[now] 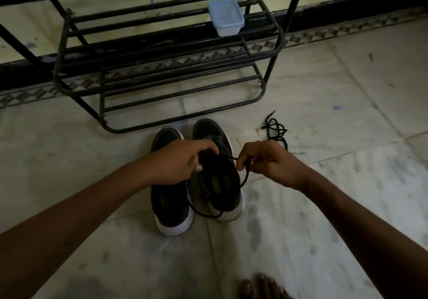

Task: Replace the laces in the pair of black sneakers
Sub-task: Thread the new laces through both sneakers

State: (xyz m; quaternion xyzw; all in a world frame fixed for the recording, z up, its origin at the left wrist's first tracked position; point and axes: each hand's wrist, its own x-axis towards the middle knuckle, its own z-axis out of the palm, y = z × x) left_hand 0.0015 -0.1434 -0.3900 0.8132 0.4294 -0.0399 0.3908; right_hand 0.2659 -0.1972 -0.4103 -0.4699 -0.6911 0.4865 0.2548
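The black sneakers (172, 208), 2 of them with white soles, stand side by side on the pale marble floor (324, 182) in front of me, toes pointing at the shoe rack (162, 85) and heels toward me. My left hand (183, 162) reaches across the left shoe, and its curled fingers grip the front edge of the opening of the right sneaker (222, 196), about where the tongue sits. My right hand (266, 162) is just beside that shoe on its right, thumb and fingers pinching a black lace (205, 214). From that pinch the lace runs a short way across toward my left hand. A length of it hangs below my right hand against the shoe's side, and a loop of it lies on the floor by the heels, between the 2 shoes. I cannot tell which eyelets it passes through.

A second lace (275, 131), also black, lies in a loose tangle on the floor to the right of the shoes, near my right hand but apart from it. On a shelf of the black metal rack sits a small plastic container (225, 18) with a blue lid. My bare toes (261, 284) show at the bottom edge.
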